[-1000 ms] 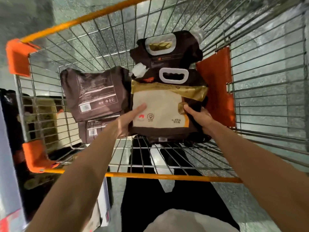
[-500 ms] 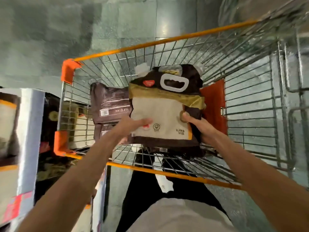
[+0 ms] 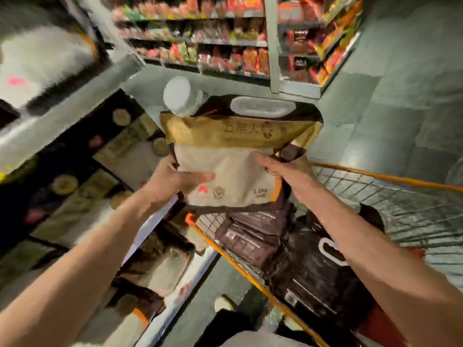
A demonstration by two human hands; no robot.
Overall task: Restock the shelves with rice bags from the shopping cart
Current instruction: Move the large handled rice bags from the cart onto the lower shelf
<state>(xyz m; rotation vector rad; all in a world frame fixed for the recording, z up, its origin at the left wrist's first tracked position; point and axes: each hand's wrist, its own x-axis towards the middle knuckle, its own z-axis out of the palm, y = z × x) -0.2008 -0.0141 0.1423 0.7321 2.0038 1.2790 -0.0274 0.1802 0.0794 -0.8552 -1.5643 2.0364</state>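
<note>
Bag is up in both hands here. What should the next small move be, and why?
Probably swing the rice bag left toward the shelf. The left hand and right hand grip its sides, it is up out of the cart, and similar-looking bags stand on that shelf.

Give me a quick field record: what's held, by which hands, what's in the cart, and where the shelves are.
held item: rice bag, upright, lifted above the cart
left hand: grips the bag's left edge, thumb on front
right hand: grips the bag's right edge, thumb on front
cart: lower right, dark bags lying inside
shelves: at left, blurred, similar bags stocked
stage: bag out of cart, not yet shelved
</note>
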